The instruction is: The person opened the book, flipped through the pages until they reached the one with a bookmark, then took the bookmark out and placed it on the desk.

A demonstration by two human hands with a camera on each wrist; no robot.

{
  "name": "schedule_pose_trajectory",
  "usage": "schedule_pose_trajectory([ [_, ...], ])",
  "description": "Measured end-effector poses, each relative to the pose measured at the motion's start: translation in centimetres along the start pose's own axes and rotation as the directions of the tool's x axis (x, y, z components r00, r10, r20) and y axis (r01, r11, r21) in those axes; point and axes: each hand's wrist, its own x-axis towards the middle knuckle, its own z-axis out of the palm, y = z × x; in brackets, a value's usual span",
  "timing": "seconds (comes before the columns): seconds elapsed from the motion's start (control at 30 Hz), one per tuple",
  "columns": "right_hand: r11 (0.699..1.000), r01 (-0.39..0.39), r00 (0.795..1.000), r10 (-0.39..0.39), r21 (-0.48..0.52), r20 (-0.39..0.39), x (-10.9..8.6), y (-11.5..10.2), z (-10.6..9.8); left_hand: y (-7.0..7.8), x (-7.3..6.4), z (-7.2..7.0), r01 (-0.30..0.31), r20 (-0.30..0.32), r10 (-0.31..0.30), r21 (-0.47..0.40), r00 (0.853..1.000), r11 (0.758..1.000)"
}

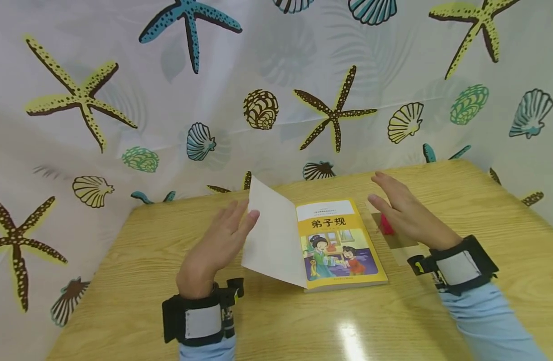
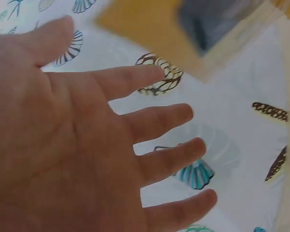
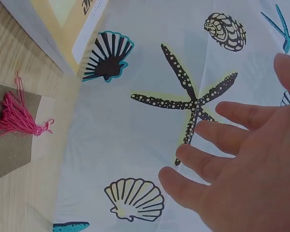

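A book (image 1: 339,245) with a yellow page, Chinese characters and a picture of two figures lies on the table. Its front cover (image 1: 276,233) stands half raised on the left, white inside; in the left wrist view the cover's yellow outer side (image 2: 145,29) is blurred. My left hand (image 1: 215,245) is up beside that cover, fingers spread and palm bare in its wrist view. To the right of the book, my right hand (image 1: 405,215) hovers with fingers extended, holding nothing. Below it lies a pink tassel (image 3: 19,116) on a greyish-brown card (image 3: 14,150), partly hidden by this hand in the head view.
The light wooden table (image 1: 150,260) extends around the book. Behind it hangs a white cloth (image 1: 222,95) printed with starfish and shells, meeting the table's back edge. Black straps with small cameras sit on both wrists.
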Motion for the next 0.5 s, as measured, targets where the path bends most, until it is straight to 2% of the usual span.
schedule_pose_trajectory([
  [0.17,1.0,0.027,1.0,-0.027,-0.001,0.009,0.1,-0.2,0.5,-0.6,1.4,1.6,-0.011,0.094,0.01,0.015,0.996,1.0],
  [0.27,0.999,0.051,0.998,-0.051,0.002,0.023,0.1,-0.3,0.9,-0.7,2.0,2.2,-0.026,0.111,0.028,-0.018,0.993,0.999],
  [0.4,0.998,0.065,0.998,-0.066,0.008,0.026,0.1,-0.4,1.1,0.0,2.4,2.4,-0.123,0.072,0.135,-0.151,0.988,0.981],
  [0.5,0.997,0.066,0.998,-0.066,0.031,0.019,0.2,-0.5,1.2,0.9,2.9,3.2,-0.232,0.079,0.257,-0.243,0.963,0.942],
])
